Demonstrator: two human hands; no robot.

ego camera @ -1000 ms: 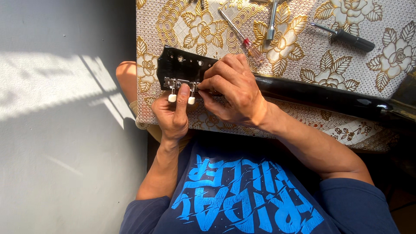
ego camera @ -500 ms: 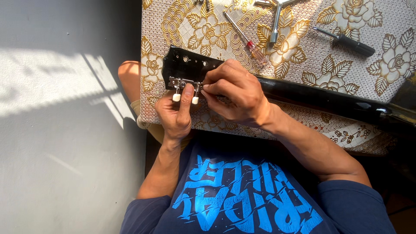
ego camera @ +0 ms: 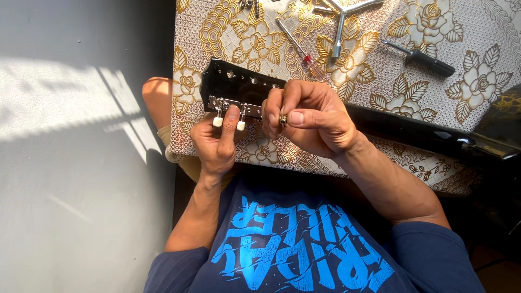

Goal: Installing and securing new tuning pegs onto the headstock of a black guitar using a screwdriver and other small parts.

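The fingers of the right hand are curled close together, and the thumb and forefinger pinch a small brass-coloured metal part just beside the headstock. The left hand holds from below: its forefinger lies stretched up between the two white tuner knobs and touches the silver metal tuner plate, while the other fingers are bent under the edge.

The glossy black guitar headstock lies flat, with its end pointing to the left. The long black guitar neck runs from it to the right and a little downward.

All this rests on a table with a white and gold flowered cloth. Farther away on the cloth lie a red-handled screwdriver, a black-handled screwdriver and a silver three-armed wrench. To the left is a grey floor with a patch of sunlight.
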